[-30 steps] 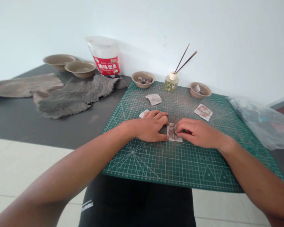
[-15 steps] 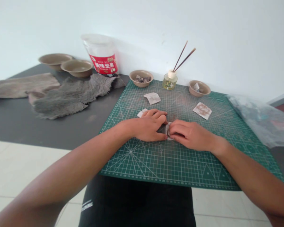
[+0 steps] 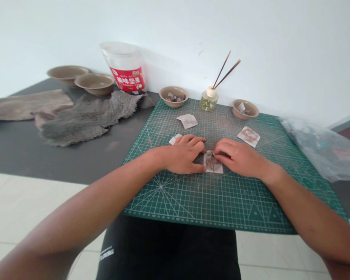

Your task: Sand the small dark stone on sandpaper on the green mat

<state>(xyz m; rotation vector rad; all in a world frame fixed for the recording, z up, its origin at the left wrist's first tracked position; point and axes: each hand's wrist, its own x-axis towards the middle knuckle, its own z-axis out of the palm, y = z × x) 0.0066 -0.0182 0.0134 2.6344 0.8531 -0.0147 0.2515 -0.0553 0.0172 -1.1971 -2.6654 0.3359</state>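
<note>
A small white paper square (image 3: 213, 166) with brown smears lies on the green cutting mat (image 3: 175, 202). My left hand (image 3: 185, 155) rests on the mat with fingers spread, its thumb and fingertip at the square's left edge. My right hand (image 3: 236, 157) is closed in a pinch over the square's upper right part; whatever is between the fingertips is hidden. Another white paper piece (image 3: 175, 139) shows partly from behind my left hand. Farther back lie a creased pale paper (image 3: 188, 121) and a brown-stained paper (image 3: 249, 136).
At the mat's back stand a bowl of small stones (image 3: 174, 97), a reed diffuser (image 3: 209, 100) and a bowl holding paper bits (image 3: 245, 109). Left are stacked-looking bowls (image 3: 95, 83), a plastic tub (image 3: 125, 70) and a grey cloth (image 3: 81, 120). A clear plastic bag (image 3: 323, 151) lies right.
My right hand has moved slightly up and right across the paper square, uncovering more of its brown-smeared surface. My left hand has stayed in place.
</note>
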